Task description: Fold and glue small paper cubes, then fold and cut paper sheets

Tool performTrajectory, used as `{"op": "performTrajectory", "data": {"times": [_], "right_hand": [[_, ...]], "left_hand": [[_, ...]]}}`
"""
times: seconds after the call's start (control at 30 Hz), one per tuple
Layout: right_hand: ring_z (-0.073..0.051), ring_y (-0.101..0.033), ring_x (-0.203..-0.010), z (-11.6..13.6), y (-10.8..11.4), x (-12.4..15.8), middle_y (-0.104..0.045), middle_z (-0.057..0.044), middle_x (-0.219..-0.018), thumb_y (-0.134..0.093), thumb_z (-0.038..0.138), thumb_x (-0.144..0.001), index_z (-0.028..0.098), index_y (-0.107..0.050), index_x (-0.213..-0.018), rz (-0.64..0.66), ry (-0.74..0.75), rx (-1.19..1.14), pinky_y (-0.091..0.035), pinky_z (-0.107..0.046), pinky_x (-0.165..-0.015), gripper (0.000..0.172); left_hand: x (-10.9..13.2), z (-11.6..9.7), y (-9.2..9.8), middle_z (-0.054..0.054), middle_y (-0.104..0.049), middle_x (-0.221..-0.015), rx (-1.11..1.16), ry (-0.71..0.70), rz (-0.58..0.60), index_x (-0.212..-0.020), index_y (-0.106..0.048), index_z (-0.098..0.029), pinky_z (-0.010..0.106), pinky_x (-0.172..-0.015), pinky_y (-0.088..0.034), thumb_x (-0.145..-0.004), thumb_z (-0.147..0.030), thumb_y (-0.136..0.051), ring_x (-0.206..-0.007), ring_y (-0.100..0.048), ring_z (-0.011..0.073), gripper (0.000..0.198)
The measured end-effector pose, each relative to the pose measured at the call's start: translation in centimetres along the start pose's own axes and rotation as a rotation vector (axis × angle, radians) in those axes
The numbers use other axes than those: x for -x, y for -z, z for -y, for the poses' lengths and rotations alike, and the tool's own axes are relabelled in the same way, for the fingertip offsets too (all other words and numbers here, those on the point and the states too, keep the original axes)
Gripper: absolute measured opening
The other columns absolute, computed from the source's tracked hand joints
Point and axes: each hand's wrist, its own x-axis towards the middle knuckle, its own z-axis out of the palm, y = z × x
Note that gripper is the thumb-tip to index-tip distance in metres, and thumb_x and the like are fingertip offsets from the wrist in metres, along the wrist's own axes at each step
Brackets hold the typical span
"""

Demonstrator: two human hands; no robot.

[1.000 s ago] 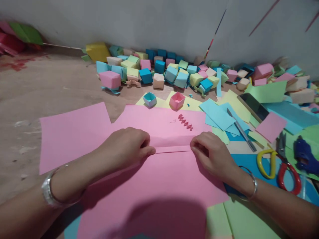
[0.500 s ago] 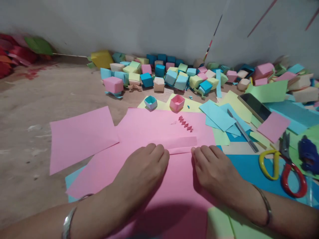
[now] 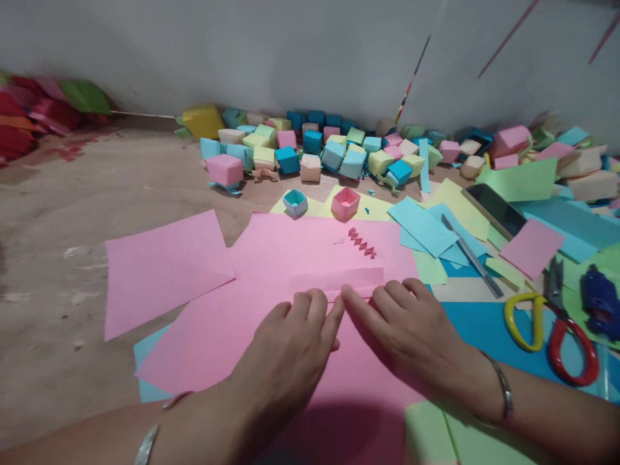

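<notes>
A large pink paper sheet (image 3: 227, 336) lies on the floor in front of me, with a narrow folded strip (image 3: 334, 281) along its far edge. My left hand (image 3: 295, 342) rests on the sheet, fingertips pressing the fold near its middle. My right hand (image 3: 407, 326) lies flat beside it, fingers stretched out, with the index tip touching the left fingertips on the fold. Neither hand grips anything. A small dark pink zigzag paper piece (image 3: 361, 242) lies just beyond the fold.
A second pink sheet (image 3: 165, 268) lies to the left. Scissors (image 3: 552, 329), a blue glue gun (image 3: 600, 303), a cutter (image 3: 469, 255) and a phone (image 3: 494, 206) sit right among loose coloured sheets. Two small open paper boxes (image 3: 295, 201) and several paper cubes (image 3: 310, 152) line the wall.
Both hands slid inward along the fold until their fingertips met near its middle. They went from pinching the crease to pressing it flat. The view shifted slightly.
</notes>
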Motion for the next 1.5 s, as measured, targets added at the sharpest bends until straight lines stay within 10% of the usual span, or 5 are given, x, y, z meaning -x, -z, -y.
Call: {"op": "performTrajectory", "data": {"times": [0.27,0.57,0.77,0.97,1.5], "right_hand": [[-0.023,-0.043,-0.077,1.2,0.0,0.6,-0.059,-0.008,-0.084,-0.049,0.01,-0.089,0.008,-0.054,-0.133,0.037,-0.044,0.061,-0.03,-0.041,-0.069,0.044],[-0.024,-0.041,-0.07,1.3,0.7,1.4,-0.053,-0.011,-0.071,-0.052,0.001,-0.074,0.015,-0.064,-0.071,0.064,-0.187,0.141,-0.028,-0.042,-0.067,0.019],[-0.023,-0.041,-0.073,1.2,1.8,0.7,-0.054,-0.007,-0.076,-0.047,0.011,-0.09,0.015,-0.066,-0.113,-0.077,-0.183,0.015,-0.027,-0.04,-0.066,0.03],[-0.023,-0.043,-0.076,1.0,1.9,0.9,-0.057,-0.01,-0.076,-0.049,0.006,-0.09,0.011,-0.069,-0.093,-0.276,-0.116,-0.115,-0.027,-0.038,-0.064,0.02],[-0.026,-0.048,-0.087,1.6,-0.1,0.9,-0.061,-0.014,-0.099,-0.048,0.007,-0.088,0.006,-0.061,-0.121,-0.035,-0.087,-0.056,-0.034,-0.04,-0.071,0.035]], "left_hand": [[-0.1,0.2,0.4,0.011,-0.063,-0.088,0.041,-0.004,0.012,-0.134,-0.057,-0.012,0.037,-0.057,-0.053,-0.095,-0.018,-0.044,-0.077,-0.062,0.0267,0.042],[-0.4,0.6,0.8,0.011,-0.063,-0.092,0.076,0.009,0.052,-0.133,-0.058,-0.015,0.036,-0.056,-0.052,-0.093,-0.02,-0.05,-0.08,-0.062,0.0267,0.04],[-0.2,0.6,0.6,0.011,-0.062,-0.093,0.07,0.017,0.045,-0.133,-0.057,-0.018,0.035,-0.055,-0.05,-0.092,-0.022,-0.053,-0.08,-0.061,0.0269,0.041],[-0.6,0.6,0.9,0.011,-0.064,-0.095,0.077,0.007,0.077,-0.132,-0.057,-0.019,0.035,-0.058,-0.053,-0.093,-0.022,-0.052,-0.081,-0.063,0.0263,0.04],[-0.4,0.4,0.3,0.012,-0.063,-0.102,0.04,-0.009,0.06,-0.143,-0.046,-0.019,0.037,-0.059,-0.053,-0.095,-0.04,-0.053,-0.084,-0.061,0.0271,0.053]]}}
